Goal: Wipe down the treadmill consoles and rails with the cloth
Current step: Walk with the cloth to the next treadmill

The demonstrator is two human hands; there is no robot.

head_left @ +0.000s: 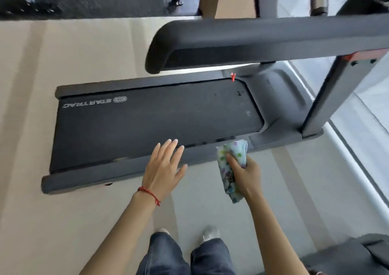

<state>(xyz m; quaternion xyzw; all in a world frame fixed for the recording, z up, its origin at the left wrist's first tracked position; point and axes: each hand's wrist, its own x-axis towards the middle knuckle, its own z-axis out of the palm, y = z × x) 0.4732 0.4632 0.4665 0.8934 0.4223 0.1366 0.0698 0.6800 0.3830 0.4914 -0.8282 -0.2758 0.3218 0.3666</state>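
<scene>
The right hand (pixel 245 173) grips the cloth (pixel 229 169) lengthwise toward the treadmill (pixel 147 114) near edge; the left hand (pixel 163 169) spreads flat, holding nothing.

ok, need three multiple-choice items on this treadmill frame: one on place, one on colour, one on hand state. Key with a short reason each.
1. Where is the cloth?
A. in the right hand, by the near side rail of the treadmill
B. draped over the upper handrail
C. lying on the walking belt

2. What colour is the cord on the left wrist?
A. blue
B. red
C. white

3. How is the left hand?
A. pinching the cloth
B. gripping the handrail
C. fingers straight, holding nothing

Key:
1 A: the right hand's fingers curl round the cloth just beside the near rail.
2 B: a thin red cord circles the left wrist.
3 C: the left hand is spread flat over the near rail with nothing in it; whether it touches the rail is unclear.
</scene>
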